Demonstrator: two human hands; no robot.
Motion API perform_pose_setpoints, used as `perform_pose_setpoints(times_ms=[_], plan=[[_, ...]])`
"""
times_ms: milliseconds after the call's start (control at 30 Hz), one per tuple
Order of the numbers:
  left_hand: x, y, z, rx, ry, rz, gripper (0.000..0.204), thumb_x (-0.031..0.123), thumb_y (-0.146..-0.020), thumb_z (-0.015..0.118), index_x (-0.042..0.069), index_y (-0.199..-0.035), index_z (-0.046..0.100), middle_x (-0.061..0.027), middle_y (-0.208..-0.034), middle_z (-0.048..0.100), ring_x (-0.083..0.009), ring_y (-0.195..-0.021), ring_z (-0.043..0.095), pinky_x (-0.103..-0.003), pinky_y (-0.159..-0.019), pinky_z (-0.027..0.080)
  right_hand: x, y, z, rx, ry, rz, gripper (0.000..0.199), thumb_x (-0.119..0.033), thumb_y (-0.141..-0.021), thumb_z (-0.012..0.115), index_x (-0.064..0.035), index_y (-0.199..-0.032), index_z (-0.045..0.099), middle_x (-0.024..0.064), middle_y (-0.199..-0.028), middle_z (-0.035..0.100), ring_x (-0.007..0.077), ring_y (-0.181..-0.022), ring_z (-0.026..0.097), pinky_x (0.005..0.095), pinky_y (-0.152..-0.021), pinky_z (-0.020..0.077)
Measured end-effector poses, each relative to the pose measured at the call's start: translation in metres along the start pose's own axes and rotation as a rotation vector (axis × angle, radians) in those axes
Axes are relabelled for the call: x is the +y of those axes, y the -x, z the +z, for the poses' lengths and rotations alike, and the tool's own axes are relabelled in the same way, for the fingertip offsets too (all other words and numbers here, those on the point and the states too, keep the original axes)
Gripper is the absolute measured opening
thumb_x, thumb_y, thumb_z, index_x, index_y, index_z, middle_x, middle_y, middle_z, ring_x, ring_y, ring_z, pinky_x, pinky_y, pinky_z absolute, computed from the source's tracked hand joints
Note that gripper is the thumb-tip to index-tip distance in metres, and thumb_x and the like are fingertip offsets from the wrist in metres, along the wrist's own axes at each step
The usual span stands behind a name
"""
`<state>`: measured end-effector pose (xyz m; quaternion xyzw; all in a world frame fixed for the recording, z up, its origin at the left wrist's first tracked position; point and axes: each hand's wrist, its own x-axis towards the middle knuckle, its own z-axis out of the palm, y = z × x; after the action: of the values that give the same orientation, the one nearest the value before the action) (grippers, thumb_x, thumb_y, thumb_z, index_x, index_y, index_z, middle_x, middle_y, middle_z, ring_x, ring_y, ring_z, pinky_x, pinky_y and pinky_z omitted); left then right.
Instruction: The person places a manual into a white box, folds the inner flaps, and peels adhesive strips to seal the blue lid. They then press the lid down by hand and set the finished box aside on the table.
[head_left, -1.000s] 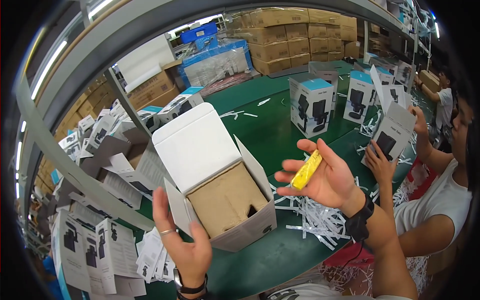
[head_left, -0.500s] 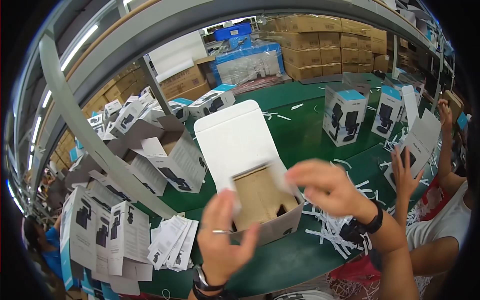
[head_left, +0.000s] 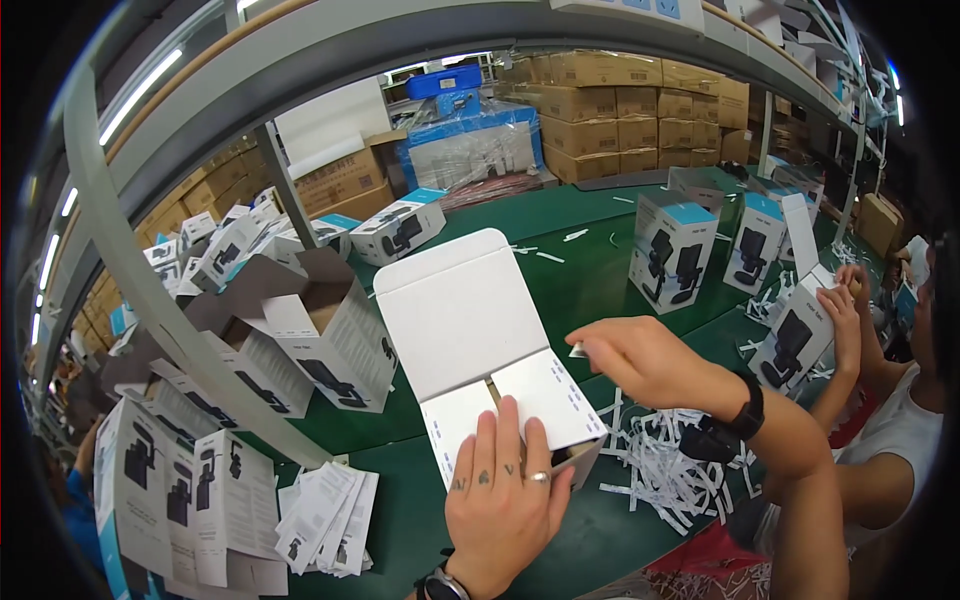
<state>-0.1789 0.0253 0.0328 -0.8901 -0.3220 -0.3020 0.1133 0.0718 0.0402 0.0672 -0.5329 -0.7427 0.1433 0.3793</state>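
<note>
A white carton [head_left: 470,320] stands on the green table with its big lid flap upright and its two inner flaps folded down. My left hand [head_left: 500,495] lies over the carton's front edge, fingers pressing both inner flaps flat; it wears a ring and a wristwatch. My right hand [head_left: 640,360], with a black watch on the wrist, hovers just above the right flap. Its fingertips pinch a small white strip [head_left: 578,350]. What is inside the carton is hidden.
White paper strips [head_left: 660,470] litter the table to the right. Open printed cartons [head_left: 330,350] and flat box blanks [head_left: 170,480] lie to the left, and finished boxes [head_left: 672,250] stand behind. A person at the right holds a box [head_left: 800,340]. A grey shelf post [head_left: 150,280] leans across the left.
The carton's inner flaps have been folded shut over the brown insert. My left hand went from the front wall onto the flaps. The yellow item in my right hand is no longer in sight.
</note>
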Motion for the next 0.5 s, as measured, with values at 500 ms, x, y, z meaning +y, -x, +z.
perform_pose_setpoints(times_ms=[500], plan=[[-0.023, 0.016, 0.005, 0.094, -0.032, 0.025, 0.053, 0.039, -0.086, 0.072, 0.001, -0.122, 0.069, -0.0211, -0.130, 0.067, -0.0404, -0.119, 0.064, -0.047, -0.101, 0.049, -0.021, -0.019, 0.020, -0.076, 0.019, -0.092, 0.015, -0.017, -0.092, 0.070, -0.0036, -0.092, 0.063, 0.0127, -0.081, 0.071, 0.0327, -0.075, 0.071, 0.0375, -0.065, 0.0539]])
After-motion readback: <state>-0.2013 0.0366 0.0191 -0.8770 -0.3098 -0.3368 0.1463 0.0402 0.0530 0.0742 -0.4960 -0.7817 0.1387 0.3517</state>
